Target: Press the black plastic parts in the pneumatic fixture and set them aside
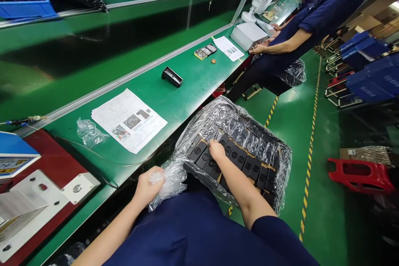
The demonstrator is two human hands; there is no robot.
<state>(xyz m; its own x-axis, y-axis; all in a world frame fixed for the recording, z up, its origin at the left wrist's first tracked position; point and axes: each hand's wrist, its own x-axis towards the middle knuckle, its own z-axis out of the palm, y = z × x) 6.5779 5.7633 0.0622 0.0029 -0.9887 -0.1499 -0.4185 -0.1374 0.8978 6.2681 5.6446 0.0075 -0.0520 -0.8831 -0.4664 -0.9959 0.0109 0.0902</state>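
A cardboard box (274, 166) lined with a clear plastic bag (227, 118) rests beside my lap, filled with rows of several black parts (240, 158). My right hand (216, 149) reaches into the box, fingers curled down onto one black part in the near-left rows. My left hand (149, 185) is closed on a bunched corner of the plastic bag, pulled toward the bench edge.
A green workbench (187, 87) runs along my left with a printed instruction sheet (129, 119), a crumpled plastic scrap (89, 132), a black part (171, 76) and a white fixture (46, 197). A co-worker (299, 33) sits farther down the bench. A red stool (361, 174) stands right.
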